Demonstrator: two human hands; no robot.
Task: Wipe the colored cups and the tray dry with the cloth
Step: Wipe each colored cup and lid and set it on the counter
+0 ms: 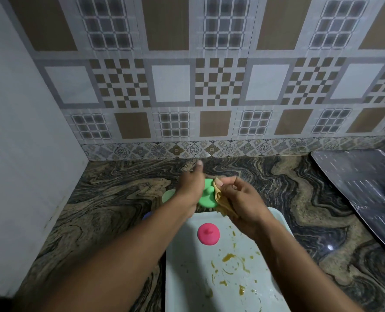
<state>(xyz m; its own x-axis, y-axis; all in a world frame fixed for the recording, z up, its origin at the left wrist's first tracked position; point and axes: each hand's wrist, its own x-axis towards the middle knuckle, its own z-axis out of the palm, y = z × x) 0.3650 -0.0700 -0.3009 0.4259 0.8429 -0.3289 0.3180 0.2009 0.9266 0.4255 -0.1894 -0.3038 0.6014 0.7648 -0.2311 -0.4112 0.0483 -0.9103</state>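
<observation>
tray (265,224): pink cup (208,233), yellow smears | left hand (190,188) grips green cup (206,194) | right hand (241,202) clutches cloth (220,199) | blue object (146,215) mostly hidden

It was a home kitchen: patterned wall tiles (209,86) rose behind a marbled stone counter (110,199).

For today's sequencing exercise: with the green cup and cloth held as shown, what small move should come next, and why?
Probably rub the cloth over the green cup. The left hand holds the cup and the right hand presses the cloth against its side, while the pink cup and stained tray wait untouched.
</observation>
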